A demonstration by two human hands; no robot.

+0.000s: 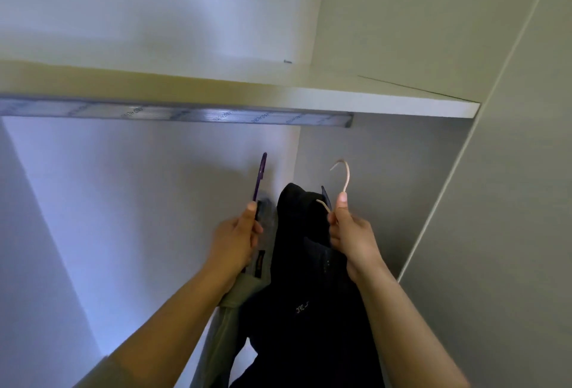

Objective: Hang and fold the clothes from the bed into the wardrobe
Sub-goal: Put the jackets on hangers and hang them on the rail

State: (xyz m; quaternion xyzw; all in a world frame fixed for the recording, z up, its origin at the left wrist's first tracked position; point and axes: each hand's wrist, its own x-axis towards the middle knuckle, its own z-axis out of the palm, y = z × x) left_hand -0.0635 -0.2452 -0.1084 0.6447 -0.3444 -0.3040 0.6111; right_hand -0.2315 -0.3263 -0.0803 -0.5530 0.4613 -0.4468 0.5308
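- The left hand [238, 239] grips the neck of a purple hanger [260, 177], fingers curled round it. A grey-green garment [244, 291] hangs from it below the hand.
- The right hand [346, 233] pinches the stem of a cream hanger [345, 175] between thumb and fingers. A black garment [303, 295] drapes beneath and between the two hands.
- Both hooks point up but sit well below the rail [185, 115], which runs above the hands under the shelf [371, 103]. Neither garment is hung yet.
- Risk: lifting both hangers at once could make one hook miss the rail, since each hand steers only by the thin neck.
- Risk: the black garment bunches against the grey-green one, so the fabrics may snag or drag each other off a hanger as the hands part.
- Risk: the pinch on the cream hanger looks light, and the heavy dark cloth could twist it out of the fingers.
- Count: two hands, two garments, one rail and one shelf.
- Two hangers are clear. A dark hook tip [324, 194] just left of the right thumb may be a third, but I cannot tell.
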